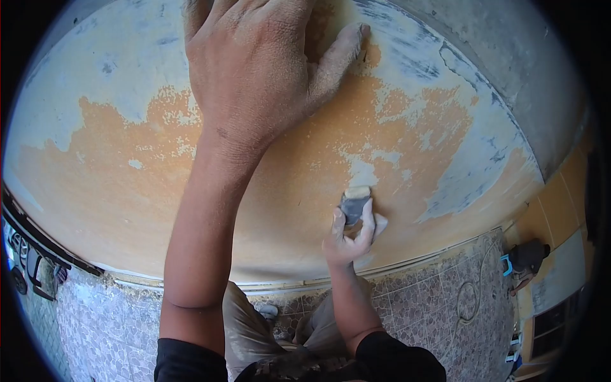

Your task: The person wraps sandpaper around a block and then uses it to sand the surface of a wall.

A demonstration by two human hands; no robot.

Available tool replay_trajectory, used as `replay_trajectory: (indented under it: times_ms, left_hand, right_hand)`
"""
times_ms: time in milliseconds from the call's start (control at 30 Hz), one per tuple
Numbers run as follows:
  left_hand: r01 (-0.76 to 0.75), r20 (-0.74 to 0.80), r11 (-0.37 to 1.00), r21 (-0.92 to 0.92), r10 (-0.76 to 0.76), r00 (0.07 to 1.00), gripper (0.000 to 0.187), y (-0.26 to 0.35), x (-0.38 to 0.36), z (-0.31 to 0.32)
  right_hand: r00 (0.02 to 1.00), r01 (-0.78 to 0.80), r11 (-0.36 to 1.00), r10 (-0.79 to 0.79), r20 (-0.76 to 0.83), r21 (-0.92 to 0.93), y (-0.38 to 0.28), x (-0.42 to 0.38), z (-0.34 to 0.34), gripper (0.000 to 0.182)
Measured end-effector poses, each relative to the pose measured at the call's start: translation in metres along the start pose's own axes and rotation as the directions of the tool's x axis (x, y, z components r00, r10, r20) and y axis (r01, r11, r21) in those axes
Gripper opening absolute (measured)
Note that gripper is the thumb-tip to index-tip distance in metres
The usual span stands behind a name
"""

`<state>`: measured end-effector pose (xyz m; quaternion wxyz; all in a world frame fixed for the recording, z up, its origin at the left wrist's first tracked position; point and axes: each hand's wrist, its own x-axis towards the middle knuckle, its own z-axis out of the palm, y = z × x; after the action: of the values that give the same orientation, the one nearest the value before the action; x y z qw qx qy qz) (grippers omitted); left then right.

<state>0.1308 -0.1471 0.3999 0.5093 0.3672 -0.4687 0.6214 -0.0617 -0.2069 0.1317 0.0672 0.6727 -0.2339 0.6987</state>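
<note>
A wall (286, 210) with patchy orange and whitish paint fills most of the view. High up on it, my left hand (251, 70) is spread with the thumb stretched out; its fingertips are cut off by the top edge of the view. Pale dust covers that hand. Lower and to the right, my right hand (350, 239) grips a small sanding block (358, 207) wrapped in dark grey paper, with a pale yellowish end showing. The block appears to lie against the orange paint, just below a whitish patch.
Patterned floor tiles (420, 296) run along the foot of the wall. A hose (470, 302) lies coiled at the right. Another person (529, 258) is bent over at the far right, near a blue stool (506, 265). A vehicle (25, 258) stands at the far left.
</note>
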Motion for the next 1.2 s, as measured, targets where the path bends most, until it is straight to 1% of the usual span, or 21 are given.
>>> replay_trajectory:
  times_ms: [100,167,233,300,333,400,433,500,533,600,633,700,733,800,867,900,933,1033,1100,1133,1200]
  left_hand:
    - [-0.029,-0.014,1.0,-0.011,0.029,0.999,0.039,-0.004,-0.004,0.001]
    - [-0.021,0.012,1.0,-0.023,0.021,1.0,0.041,-0.005,-0.002,0.0]
    - [-0.028,-0.02,0.998,-0.063,0.027,0.999,0.042,-0.005,-0.003,0.0]
    - [0.021,0.042,0.998,-0.052,-0.019,0.999,0.044,-0.002,-0.002,-0.003]
    - [0.003,0.011,1.0,-0.005,-0.003,1.0,0.044,-0.004,-0.004,0.002]
    - [0.004,0.012,1.0,-0.019,-0.004,1.0,0.044,-0.006,-0.001,-0.001]
    - [0.016,0.031,0.999,-0.05,-0.015,0.999,0.044,-0.004,-0.002,-0.003]
    - [0.017,0.051,0.999,-0.05,-0.014,0.999,0.044,-0.003,-0.001,-0.004]
    - [0.01,0.051,0.999,-0.047,-0.007,0.999,0.044,-0.003,-0.001,-0.004]
    - [0.008,0.071,1.0,-0.027,-0.006,0.997,0.044,-0.003,-0.002,-0.005]
    - [0.014,0.071,1.0,-0.017,-0.013,0.997,0.044,-0.003,-0.002,-0.006]
    - [0.034,0.059,0.996,-0.08,-0.03,0.998,0.045,-0.002,-0.002,-0.007]
    - [0.043,0.079,0.998,-0.054,-0.039,0.996,0.045,-0.001,-0.002,-0.007]
    - [0.037,0.068,0.998,-0.047,-0.034,0.997,0.044,-0.002,-0.001,-0.008]
    - [0.025,0.052,0.997,-0.071,-0.021,0.998,0.044,-0.005,-0.002,-0.007]
    - [0.04,0.054,0.997,-0.067,-0.036,0.998,0.044,-0.003,-0.001,-0.01]
    - [0.041,0.098,0.999,-0.031,-0.038,0.994,0.043,-0.002,0.001,-0.013]
    - [0.084,0.14,0.996,-0.025,-0.079,0.987,0.042,0.001,0.001,-0.014]
    - [0.111,0.134,0.993,-0.05,-0.104,0.985,0.042,0.001,0.0,-0.014]
    - [0.097,0.127,0.995,-0.033,-0.092,0.988,0.042,0.002,0.0,-0.014]
    - [0.067,0.115,0.998,-0.02,-0.065,0.991,0.043,0.003,0.002,-0.014]
  right_hand:
    - [0.999,-0.03,0.999,0.029,0.02,0.013,-0.022,0.082,0.001,0.058]
    - [0.999,-0.031,0.997,0.033,-0.032,0.067,-0.019,0.089,0.01,0.059]
    - [0.995,-0.034,0.992,0.045,-0.088,0.125,-0.016,0.075,0.018,0.059]
    - [0.978,-0.095,0.959,0.141,-0.154,0.269,-0.004,0.021,0.018,0.058]
    - [0.977,-0.09,0.957,0.138,-0.162,0.275,0.001,0.004,0.013,0.058]
    - [0.999,-0.004,1.0,0.005,-0.034,0.026,0.009,-0.017,0.001,0.057]
    - [1.0,-0.011,1.0,0.012,-0.029,0.018,0.0,-0.001,0.0,0.057]
    - [0.992,-0.083,0.973,0.101,-0.072,0.217,-0.009,0.049,0.008,0.053]
    - [0.992,-0.086,0.974,0.102,-0.068,0.212,-0.012,0.072,0.008,0.053]
    - [1.0,0.001,1.0,-0.002,0.013,0.029,-0.012,0.104,0.004,0.061]
    - [1.0,0.006,0.999,-0.007,0.022,0.034,-0.011,0.098,0.006,0.061]
    - [0.978,-0.126,0.942,0.17,-0.119,0.311,-0.004,0.06,0.018,0.063]
    - [0.972,-0.1,0.958,0.152,-0.179,0.267,0.007,0.027,0.022,0.062]
    - [0.995,-0.043,0.995,0.051,-0.084,0.089,0.006,-0.019,0.01,0.057]
    - [0.997,-0.065,0.993,0.068,-0.028,0.103,0.015,-0.019,0.005,0.057]
    - [0.995,-0.098,0.99,0.097,0.013,0.104,0.01,-0.008,0.001,0.056]
    - [0.998,-0.041,0.995,0.045,-0.036,0.09,0.004,0.024,0.004,0.054]
    - [0.999,0.052,0.998,-0.052,0.012,0.021,-0.012,0.103,0.004,0.055]
    - [0.998,-0.028,0.989,0.035,-0.043,0.148,-0.013,0.119,0.01,0.056]
    - [0.998,-0.027,0.992,0.034,-0.059,0.12,-0.011,0.106,0.011,0.056]
    - [0.981,-0.088,0.963,0.128,-0.144,0.253,0.0,0.048,0.02,0.057]
